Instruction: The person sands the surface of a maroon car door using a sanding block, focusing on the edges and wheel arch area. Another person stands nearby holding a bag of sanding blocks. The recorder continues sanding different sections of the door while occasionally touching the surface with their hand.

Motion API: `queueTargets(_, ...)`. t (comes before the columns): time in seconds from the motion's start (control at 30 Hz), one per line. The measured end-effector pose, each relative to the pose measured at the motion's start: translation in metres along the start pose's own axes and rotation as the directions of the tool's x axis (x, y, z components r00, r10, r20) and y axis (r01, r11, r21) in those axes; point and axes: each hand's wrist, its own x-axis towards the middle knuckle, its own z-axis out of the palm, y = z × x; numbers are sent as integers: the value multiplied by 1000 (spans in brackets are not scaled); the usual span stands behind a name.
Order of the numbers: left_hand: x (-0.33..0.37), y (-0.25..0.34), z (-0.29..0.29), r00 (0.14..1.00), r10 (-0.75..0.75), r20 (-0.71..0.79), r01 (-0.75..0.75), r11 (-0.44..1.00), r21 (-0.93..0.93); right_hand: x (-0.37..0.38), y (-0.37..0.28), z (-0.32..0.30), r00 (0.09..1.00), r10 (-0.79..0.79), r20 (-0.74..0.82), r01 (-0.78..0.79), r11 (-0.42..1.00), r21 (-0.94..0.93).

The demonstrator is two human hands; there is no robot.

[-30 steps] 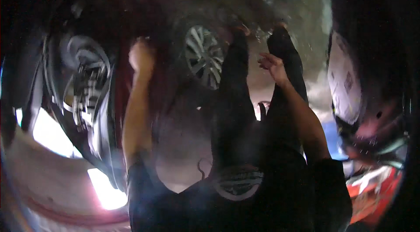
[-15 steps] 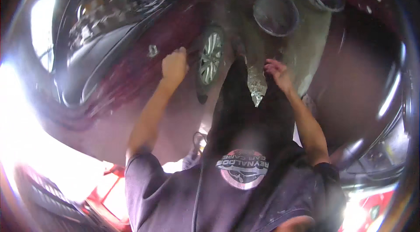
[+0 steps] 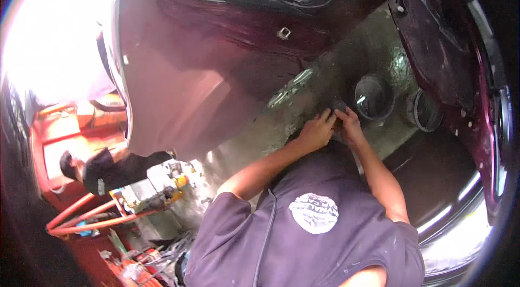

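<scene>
My left hand (image 3: 318, 132) and my right hand (image 3: 350, 123) meet in front of my body, fingertips bent and close together. A small dark, flat-looking piece (image 3: 339, 105) shows at the fingertips of my right hand, pinched there; its kind is not clear. The fingers of my left hand are curled right beside it, and what they grip is hidden. Just beyond my right hand a round, clear-looking bucket (image 3: 374, 97) stands on the wet floor (image 3: 346, 67).
A dark red car body (image 3: 200, 92) with a door latch loop (image 3: 284, 33) fills the left and top. An open car door (image 3: 433, 43) hangs at the right, near a second bucket (image 3: 428, 111). Another person (image 3: 116, 170) is by an orange-framed machine (image 3: 86, 224) at lower left.
My hands were apart, loosely closed; now they have come together beside the bucket, with the dark piece showing. The view has swung left, bringing the other person and machine in.
</scene>
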Motion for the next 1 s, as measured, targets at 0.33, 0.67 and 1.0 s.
queueTargets(0.33, -87, -134, 24, 984, -73, -163, 39, 978, -204, 34, 170, -190, 930, -355, -90, 13, 277, -961)
queueTargets(0.67, -123, -172, -176, 518, 38, -854, -182, 981, -67, 91, 194, -246, 872, -490, 11, 153, 249, -956)
queueTargets(1.0, -128, -170, -376, -113, 453, -885, -201, 861, 466, 110, 78, -44, 753, -613, 239, 393, 127, -910)
